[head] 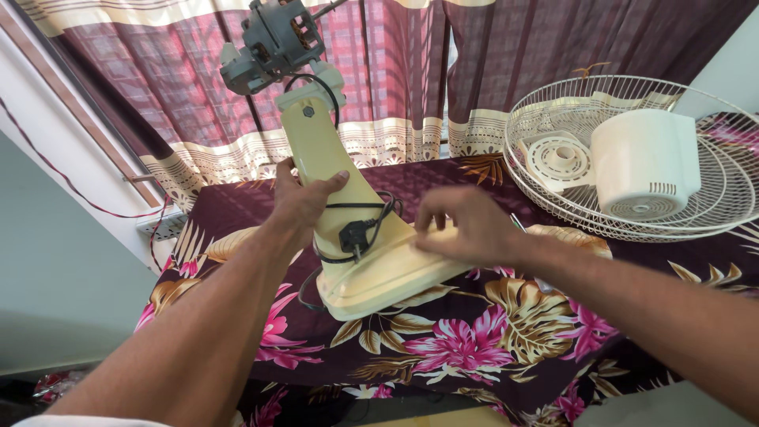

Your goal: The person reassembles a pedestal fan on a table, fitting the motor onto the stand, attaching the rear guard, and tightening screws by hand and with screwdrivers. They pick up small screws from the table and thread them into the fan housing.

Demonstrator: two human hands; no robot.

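Observation:
A cream fan stand (320,150) rises from its base (387,273) on a table covered with a dark floral cloth (466,340). The bare grey motor (273,39) sits at the top of the stand. My left hand (300,198) grips the stand's neck from the left. My right hand (466,229) rests on the right side of the base, fingers bent down on it. A black power cord with its plug (353,236) is wound around the lower neck, between my two hands.
A white wire fan guard (711,205) lies at the table's right, holding a white motor cover (644,162) and a round plastic piece (557,158). Maroon checked curtains (474,63) hang behind. A grey wall stands to the left.

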